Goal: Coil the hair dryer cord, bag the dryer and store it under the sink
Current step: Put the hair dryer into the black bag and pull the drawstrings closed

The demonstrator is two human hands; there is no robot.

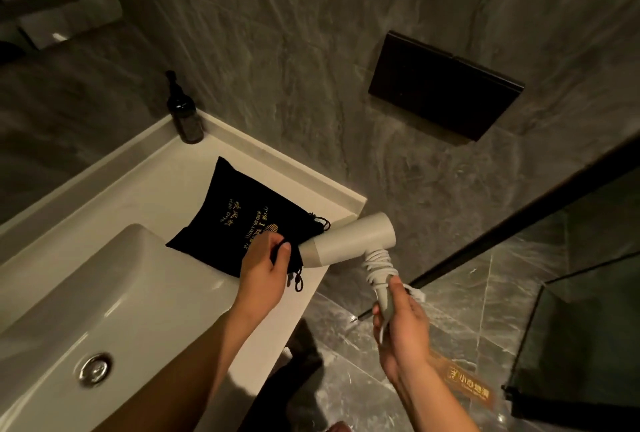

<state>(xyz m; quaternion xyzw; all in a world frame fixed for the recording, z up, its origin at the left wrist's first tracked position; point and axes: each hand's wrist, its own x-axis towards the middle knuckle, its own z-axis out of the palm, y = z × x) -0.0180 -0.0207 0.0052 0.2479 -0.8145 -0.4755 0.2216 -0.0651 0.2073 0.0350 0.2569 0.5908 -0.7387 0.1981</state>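
Note:
A black drawstring bag [239,217] with gold lettering lies flat on the white counter [149,189], right of the basin. My left hand [265,269] pinches the bag's open edge near its drawstring. My right hand [401,331] grips the handle of the pale grey hair dryer [349,239], held in the air off the counter's right end. The dryer's nozzle touches the bag's opening beside my left thumb. The white cord [379,263] is wrapped in coils around the handle above my fingers.
A dark pump bottle [185,113] stands in the counter's back corner. The basin [104,293] with its metal drain fills the lower left. A black wall panel [445,85] sits on the grey tiled wall. Glass partitions and a floor sticker [467,385] are at right.

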